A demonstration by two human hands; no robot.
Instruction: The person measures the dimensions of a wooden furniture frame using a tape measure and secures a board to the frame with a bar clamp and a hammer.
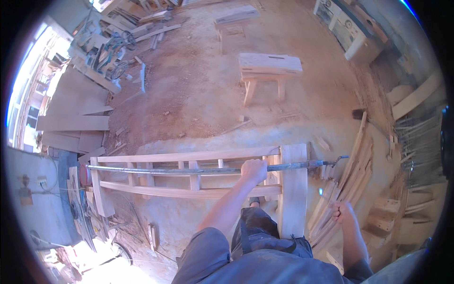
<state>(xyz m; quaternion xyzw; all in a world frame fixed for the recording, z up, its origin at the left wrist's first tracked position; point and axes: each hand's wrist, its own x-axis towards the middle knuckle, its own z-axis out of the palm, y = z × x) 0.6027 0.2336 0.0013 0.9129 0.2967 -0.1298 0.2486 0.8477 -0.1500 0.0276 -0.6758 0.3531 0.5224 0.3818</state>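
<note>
One crosswise clamp (213,171), crank (337,160) rightward

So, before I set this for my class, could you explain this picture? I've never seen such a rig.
There is no robot: these are a person's bare hands. The picture comes from a wide fisheye camera worn on the head, looking down, so straight edges bend. The left hand grips a long grey metal bar that runs lengthwise along a pale wooden slatted frame. The right hand is curled near long pale wooden strips; whether it holds anything is unclear. Beyond, a pale wooden trestle bench stands on the dusty brown floor.
</note>
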